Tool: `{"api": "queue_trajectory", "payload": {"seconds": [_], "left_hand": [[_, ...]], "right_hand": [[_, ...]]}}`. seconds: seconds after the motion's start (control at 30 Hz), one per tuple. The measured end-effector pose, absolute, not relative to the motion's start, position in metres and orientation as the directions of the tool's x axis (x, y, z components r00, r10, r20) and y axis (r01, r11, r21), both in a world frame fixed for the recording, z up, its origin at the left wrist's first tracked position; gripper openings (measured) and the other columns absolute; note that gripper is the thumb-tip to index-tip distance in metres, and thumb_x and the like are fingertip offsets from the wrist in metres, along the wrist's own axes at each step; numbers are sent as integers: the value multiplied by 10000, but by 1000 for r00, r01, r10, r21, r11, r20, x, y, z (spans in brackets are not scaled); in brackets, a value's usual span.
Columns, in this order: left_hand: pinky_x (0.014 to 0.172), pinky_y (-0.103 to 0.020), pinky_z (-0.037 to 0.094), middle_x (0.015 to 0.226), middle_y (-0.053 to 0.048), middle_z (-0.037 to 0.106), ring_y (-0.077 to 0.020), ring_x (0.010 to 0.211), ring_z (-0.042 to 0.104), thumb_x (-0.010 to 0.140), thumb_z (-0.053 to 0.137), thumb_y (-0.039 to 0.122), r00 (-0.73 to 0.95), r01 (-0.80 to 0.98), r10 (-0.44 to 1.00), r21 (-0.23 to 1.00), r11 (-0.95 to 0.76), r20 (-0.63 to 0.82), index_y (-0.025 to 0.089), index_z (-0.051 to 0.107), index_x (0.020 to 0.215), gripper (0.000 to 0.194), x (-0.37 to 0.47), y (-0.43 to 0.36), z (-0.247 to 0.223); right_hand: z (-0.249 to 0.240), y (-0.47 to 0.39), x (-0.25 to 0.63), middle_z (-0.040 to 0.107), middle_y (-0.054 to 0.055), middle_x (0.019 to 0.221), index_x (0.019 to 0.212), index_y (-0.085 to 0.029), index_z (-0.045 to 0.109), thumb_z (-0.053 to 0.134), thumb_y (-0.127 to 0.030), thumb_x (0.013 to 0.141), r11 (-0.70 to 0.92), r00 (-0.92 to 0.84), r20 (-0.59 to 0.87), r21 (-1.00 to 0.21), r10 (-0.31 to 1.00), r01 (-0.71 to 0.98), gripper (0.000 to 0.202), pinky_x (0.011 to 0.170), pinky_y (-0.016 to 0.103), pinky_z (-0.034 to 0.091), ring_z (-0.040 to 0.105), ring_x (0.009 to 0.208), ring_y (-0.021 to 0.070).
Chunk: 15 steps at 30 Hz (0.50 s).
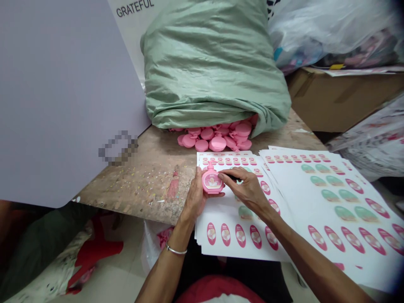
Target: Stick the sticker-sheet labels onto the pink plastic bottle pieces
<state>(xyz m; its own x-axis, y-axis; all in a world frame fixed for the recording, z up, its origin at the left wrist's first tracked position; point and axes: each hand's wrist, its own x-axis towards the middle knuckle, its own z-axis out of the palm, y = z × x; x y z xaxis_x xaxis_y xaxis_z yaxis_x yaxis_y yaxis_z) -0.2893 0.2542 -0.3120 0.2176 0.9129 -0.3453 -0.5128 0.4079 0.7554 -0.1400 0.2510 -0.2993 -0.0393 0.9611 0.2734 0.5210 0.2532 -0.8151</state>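
Note:
My left hand (196, 195) holds a small pink bottle-shaped piece (212, 182) upright, with an oval label on its front. The fingertips of my right hand (244, 185) touch the right edge of that label, and a thin dark object (232, 177) sits between the fingers. Beneath both hands lies a stack of white sticker sheets (221, 248) with pink ovals and green shapes. A second stack of sticker sheets (303, 198) spreads to the right. Several pink pieces (217, 144) are heaped behind the first stack.
A large green bag (214, 63) stands at the back of the worn wooden table (151, 172). A pale panel (63, 92) covers the left side. At the back right are a cardboard box (344, 101) and a clear plastic bag (334, 29).

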Motion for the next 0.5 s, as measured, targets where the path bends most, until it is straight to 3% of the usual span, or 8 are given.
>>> {"api": "queue_trajectory", "payload": {"seconds": [0.1, 0.17, 0.23, 0.33, 0.4, 0.5], "left_hand": [[738, -356, 595, 1087, -126, 660, -235, 955, 650, 867, 477, 578, 226, -485, 918, 780, 395, -325, 144, 630, 1108, 519, -290, 253, -307], [734, -355, 594, 1042, -110, 664, -223, 908, 656, 802, 613, 527, 241, -451, 930, 817, 360, -277, 146, 635, 1079, 472, -291, 251, -305], [729, -357, 595, 1012, -88, 657, -206, 864, 655, 718, 738, 419, 253, -420, 939, 848, 323, -233, 149, 628, 1059, 448, -292, 250, -306], [727, -377, 594, 998, -85, 644, -203, 841, 654, 698, 760, 351, 245, -407, 943, 859, 310, -224, 144, 599, 1070, 455, -293, 247, -308], [725, -385, 593, 990, -99, 646, -214, 836, 659, 728, 731, 363, 237, -391, 943, 867, 311, -232, 135, 581, 1090, 453, -293, 244, -306], [728, -360, 589, 1021, -112, 649, -230, 879, 654, 720, 739, 350, 280, -339, 934, 888, 311, -220, 139, 584, 1077, 443, -298, 235, -301]], "right_hand": [[-299, 251, -141, 721, 38, 812, 867, -239, 732, 599, -405, 845, 272, -48, 298, -782, 953, 560, 213, 755, 367, 476, 614, 760, 200], [-298, 253, -140, 720, 45, 810, 869, -241, 730, 579, -412, 858, 289, -57, 322, -739, 945, 609, 229, 753, 373, 467, 615, 766, 206], [-296, 254, -138, 721, 58, 815, 868, -233, 727, 573, -416, 861, 290, -63, 345, -658, 937, 695, 239, 771, 390, 452, 622, 793, 224], [-294, 256, -138, 717, 110, 886, 915, -199, 717, 623, -482, 807, 205, 15, 383, -526, 924, 826, 317, 833, 460, 427, 624, 889, 295], [-295, 256, -142, 698, 135, 999, 1039, -189, 681, 649, -535, 764, 178, 67, 389, -560, 919, 809, 443, 866, 476, 434, 611, 964, 317], [-306, 258, -150, 644, 118, 1169, 1210, -215, 576, 641, -563, 753, 217, 7, 291, -730, 957, 649, 579, 870, 413, 484, 605, 1034, 270]]}}
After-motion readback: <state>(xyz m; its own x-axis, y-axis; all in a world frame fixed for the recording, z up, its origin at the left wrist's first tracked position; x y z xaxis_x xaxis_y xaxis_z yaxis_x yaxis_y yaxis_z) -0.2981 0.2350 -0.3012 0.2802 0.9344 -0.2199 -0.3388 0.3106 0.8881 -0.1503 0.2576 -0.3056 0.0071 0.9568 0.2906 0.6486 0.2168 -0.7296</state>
